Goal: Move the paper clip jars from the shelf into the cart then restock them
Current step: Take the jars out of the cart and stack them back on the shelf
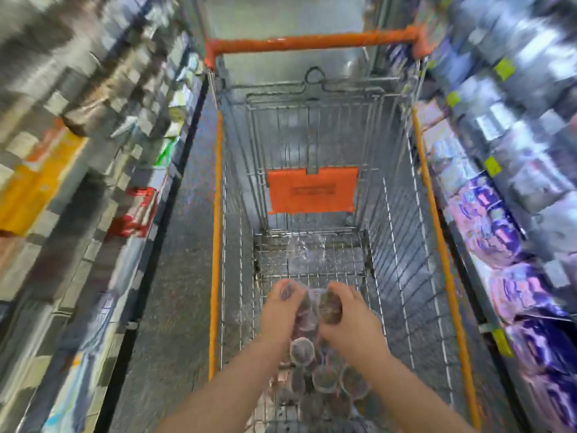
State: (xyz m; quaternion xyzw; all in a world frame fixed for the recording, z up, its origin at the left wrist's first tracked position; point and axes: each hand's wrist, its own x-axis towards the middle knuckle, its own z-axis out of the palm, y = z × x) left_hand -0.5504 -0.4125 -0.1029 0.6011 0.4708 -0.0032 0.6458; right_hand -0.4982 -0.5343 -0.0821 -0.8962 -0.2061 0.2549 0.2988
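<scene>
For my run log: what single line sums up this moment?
left hand: holding jars | right hand: holding jars | over cart | more jars inside

Cart: a wire shopping cart [402, 276] fills the centre of the frame, orange handle bar [312, 42] across the top, orange trim down both side rims.
Cart seat flap: an orange panel [312, 190] hangs mid-frame on the far wire wall.
Cart floor: wire grid, bare in the middle of the frame.
On the cart floor, lower centre: a cluster of small clear paper clip jars [324, 376], packed touching one another, lids up.
On the cart floor, farther up: a crumpled clear plastic wrap [307, 248] by the far wall.
Aisle floor: speckled grey floor [175, 276], the cart standing on it.
Shelves: blurred stock on the left shelf [93, 182] and right shelf [505, 214]; goods unreadable.
</scene>
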